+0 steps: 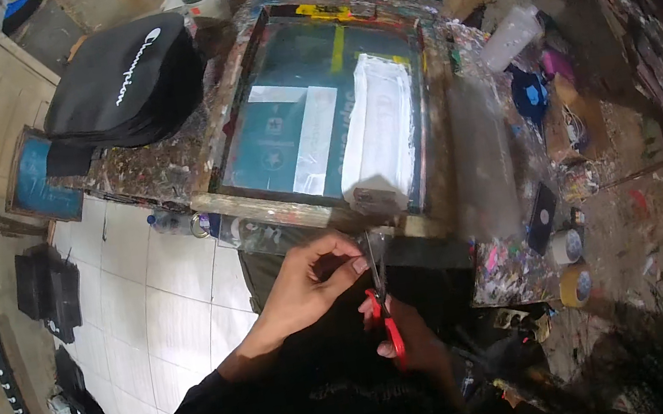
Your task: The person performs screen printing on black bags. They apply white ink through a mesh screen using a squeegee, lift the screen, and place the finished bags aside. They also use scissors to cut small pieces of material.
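Red-handled scissors (381,307) were clamped in the partly shadowed right hand (418,337), near the wood-framed screen (263,211); the left hand (309,284) pinched beside the blades, around what, I couldn't tell.

One left hand (309,284) and one right hand (414,334), one pair of red-handled scissors (395,337), one wood-framed printing screen (266,207), two rolls of tape (574,287), one lidded container (206,3) and one translucent plastic cup (511,40) are seen.

Scissors (382,303) before screen frame (275,207), fabric stack (125,83) left
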The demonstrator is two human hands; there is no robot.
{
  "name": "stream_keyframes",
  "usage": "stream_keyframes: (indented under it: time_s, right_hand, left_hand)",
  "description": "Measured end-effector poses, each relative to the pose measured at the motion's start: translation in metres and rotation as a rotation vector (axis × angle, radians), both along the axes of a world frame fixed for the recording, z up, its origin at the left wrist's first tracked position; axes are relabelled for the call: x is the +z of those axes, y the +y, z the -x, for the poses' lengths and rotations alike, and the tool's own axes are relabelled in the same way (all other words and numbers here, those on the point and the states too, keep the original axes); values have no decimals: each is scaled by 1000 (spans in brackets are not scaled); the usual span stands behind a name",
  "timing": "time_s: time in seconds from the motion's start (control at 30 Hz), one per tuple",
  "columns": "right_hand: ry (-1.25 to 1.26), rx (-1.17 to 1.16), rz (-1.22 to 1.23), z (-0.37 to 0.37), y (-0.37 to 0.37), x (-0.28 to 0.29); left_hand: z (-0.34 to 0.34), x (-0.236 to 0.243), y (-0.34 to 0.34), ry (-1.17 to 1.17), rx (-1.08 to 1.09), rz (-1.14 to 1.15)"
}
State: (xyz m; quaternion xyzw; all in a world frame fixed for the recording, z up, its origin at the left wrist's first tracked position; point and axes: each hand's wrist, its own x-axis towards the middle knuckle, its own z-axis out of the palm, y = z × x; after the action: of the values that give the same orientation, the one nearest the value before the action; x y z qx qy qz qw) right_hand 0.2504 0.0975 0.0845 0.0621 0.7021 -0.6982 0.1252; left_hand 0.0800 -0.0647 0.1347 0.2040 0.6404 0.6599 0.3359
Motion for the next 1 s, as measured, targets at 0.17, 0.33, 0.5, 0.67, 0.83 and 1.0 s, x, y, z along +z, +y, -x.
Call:
stream_keyframes:
  time_s: [0.17, 0.33, 0.5, 0.67, 0.83, 1.0]
  right_hand:
    - [-95, -82, -19, -12, 2, -6]
    - [6, -146, -220, -36, 0, -15]
    - [-130, -304, 43, -81, 0, -21]
    - [-1, -481, 136, -83, -2, 1]
    - [125, -715, 273, -70, 5, -12]
    - [92, -936, 409, -57, -8, -14]
  left_hand:
    - [1, 7, 7, -26, -87, -39]
    - [1, -4, 16, -122, -257, -87]
    - [1, -12, 49, -217, -467, -102]
    - [-8, -9, 75, -133, -716, 28]
    - [-8, -5, 87, 189, -955, 155]
    - [-13, -16, 86, 194, -1011, 154]
